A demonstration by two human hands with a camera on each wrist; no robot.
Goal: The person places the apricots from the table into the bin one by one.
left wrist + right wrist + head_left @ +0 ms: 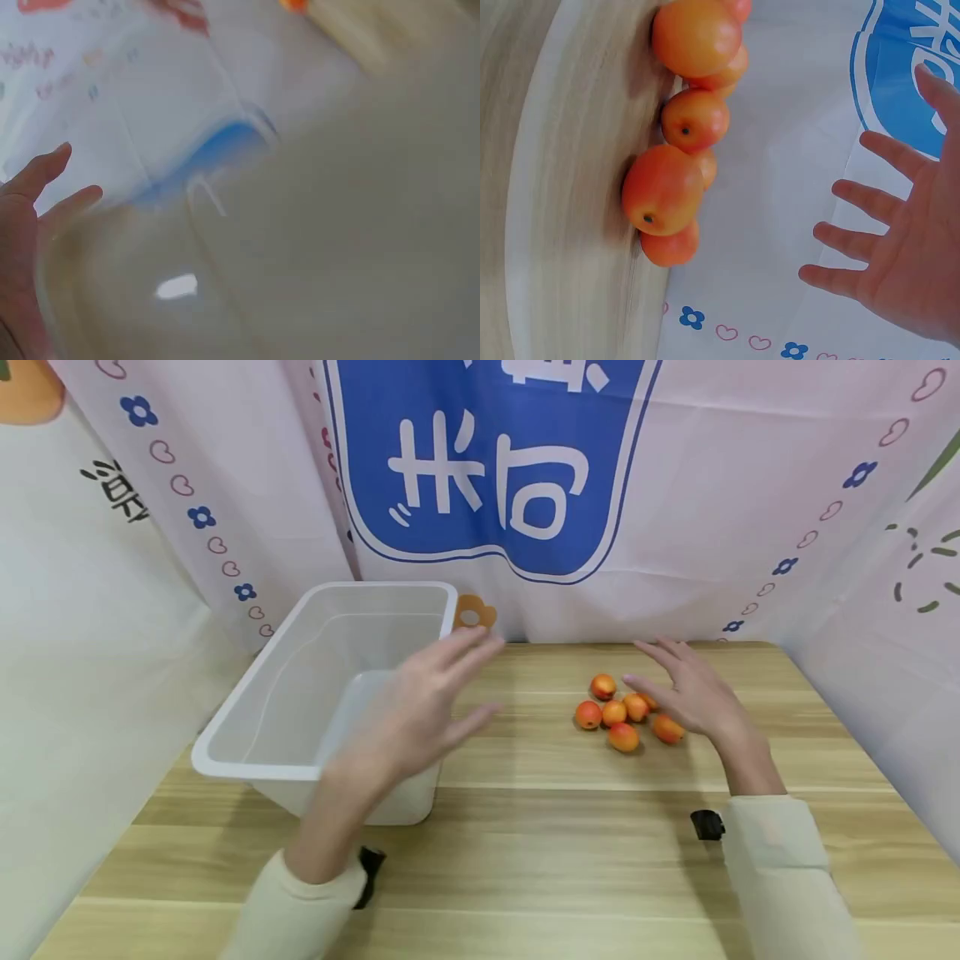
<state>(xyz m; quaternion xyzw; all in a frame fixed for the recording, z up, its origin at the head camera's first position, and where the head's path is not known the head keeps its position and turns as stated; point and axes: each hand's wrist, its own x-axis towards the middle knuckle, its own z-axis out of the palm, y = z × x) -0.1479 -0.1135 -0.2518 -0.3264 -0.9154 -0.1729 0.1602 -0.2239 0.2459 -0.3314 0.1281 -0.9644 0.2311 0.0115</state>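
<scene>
Several small orange-red fruits (623,737), smooth and rounded with a small dark spot at one end, lie in a loose cluster on the right half of the table. My right hand (690,693) hovers just right of them, its fingers spread and holding nothing; the right wrist view shows the palm and the fruits (664,191) apart. Blurred by motion, my left hand (420,702) is over the right side of a whitish plastic bin (255,772), fingers stretched out and nothing in them. The left wrist view is mostly filled by the blurry bin wall (337,240).
The wood-grain table (562,860) reaches back to a printed cloth curtain (712,485) with a blue panel. Pale cloth (90,677) hangs at the left, and more at the right. The bin's raised rim stands between the left hand and the left side.
</scene>
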